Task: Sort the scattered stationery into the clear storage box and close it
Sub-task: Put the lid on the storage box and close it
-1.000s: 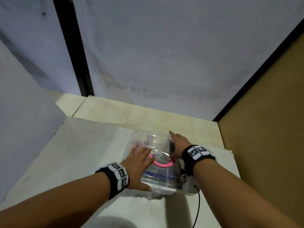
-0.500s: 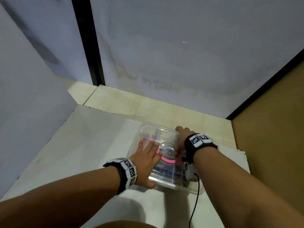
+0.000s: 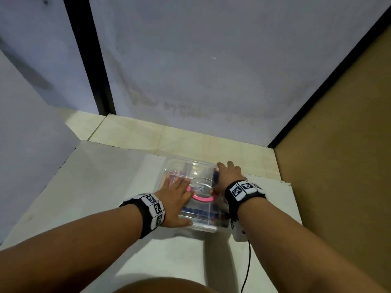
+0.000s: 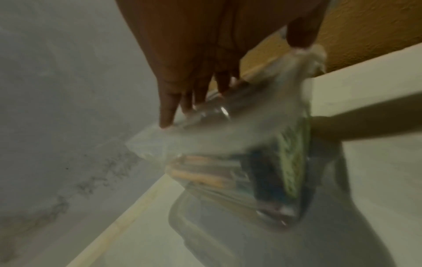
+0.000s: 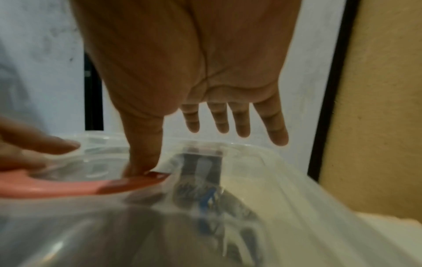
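The clear storage box (image 3: 186,168) sits on the white board with its clear lid on. Inside it I see a pink ring (image 3: 202,199), reddish pens (image 4: 200,171) and a green and blue packet (image 4: 290,162). My left hand (image 3: 175,196) lies flat on the lid's near left part, fingers straight (image 4: 167,108) and the thumb at the near edge. My right hand (image 3: 227,176) rests along the box's right edge. Its fingers (image 5: 237,121) are straight and spread in the air, and its thumb (image 5: 142,153) presses on the lid beside the pink ring (image 5: 68,187).
The white board (image 3: 95,187) extends left and towards me. A brown wall (image 3: 338,166) stands close on the right and grey walls at the back and left. A strip of tiled floor (image 3: 169,138) lies behind the box. A black cable (image 3: 248,267) hangs from my right wrist.
Both hands have stayed on the lid. My right hand has slid a little further along the right edge, and the view has shifted slightly.
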A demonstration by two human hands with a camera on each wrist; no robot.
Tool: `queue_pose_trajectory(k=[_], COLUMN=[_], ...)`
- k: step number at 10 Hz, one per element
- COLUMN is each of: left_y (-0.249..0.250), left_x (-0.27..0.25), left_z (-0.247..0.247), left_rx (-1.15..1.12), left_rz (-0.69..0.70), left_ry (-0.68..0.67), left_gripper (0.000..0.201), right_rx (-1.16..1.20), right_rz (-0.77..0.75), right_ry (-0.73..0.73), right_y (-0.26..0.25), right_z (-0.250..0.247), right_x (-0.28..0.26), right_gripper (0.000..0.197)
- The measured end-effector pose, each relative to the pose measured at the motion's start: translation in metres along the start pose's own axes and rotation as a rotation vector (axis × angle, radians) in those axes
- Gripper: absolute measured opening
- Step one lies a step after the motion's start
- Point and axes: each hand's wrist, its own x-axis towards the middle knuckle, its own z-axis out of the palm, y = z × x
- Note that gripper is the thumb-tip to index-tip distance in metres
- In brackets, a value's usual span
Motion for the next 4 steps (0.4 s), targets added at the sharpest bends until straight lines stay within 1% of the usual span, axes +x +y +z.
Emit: queue_pose_trajectory(k=[1, 2, 3, 4], left_y=[-0.005, -0.010, -0.017, -0.026], left_x=[0.002, 0.001, -0.002, -0.023], left_z=[-0.015, -0.024, -0.017, -0.010], left_rx=[-0.020, -0.175, -0.281, -0.293], left_rz=[0.035, 0.013, -0.032, -0.079], left_ry=[0.043, 0.043, 0.074, 0.145], left_gripper=[0.077, 0.064, 0.059, 0.051], right_rx=[0.081, 0.156, 0.203, 0.319], right_rz=[-0.009, -0.046, -0.071, -0.054], right_ry=[-0.010, -0.003, 0.018, 0.063], right_y=[0.000, 0.008, 0.025, 0.038], right_z=[0.005, 0.012, 0.017, 0.020], right_x=[-0.019, -0.039, -0.060, -0.083], right_gripper=[0.067, 0.061, 0.043, 0.027])
